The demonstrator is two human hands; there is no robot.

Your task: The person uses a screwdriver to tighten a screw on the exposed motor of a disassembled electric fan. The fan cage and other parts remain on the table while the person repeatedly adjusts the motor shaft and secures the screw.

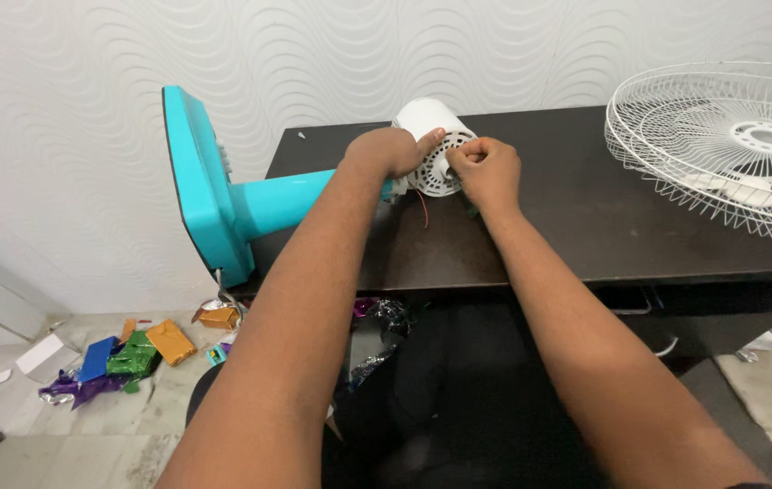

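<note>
A room in a home: a dark desk (603,226) stands against white wave-patterned wallpaper (69,136). Shiny foil wrappers (123,358) litter the tiled floor (5,426) beside it

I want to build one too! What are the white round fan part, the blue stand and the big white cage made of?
The white motor housing looks like smooth moulded plastic with vent slots. The turquoise stand seems glossy plastic, since light shines off it. The fan guard looks like thin metal wire painted white, though coated plastic is possible.
</note>
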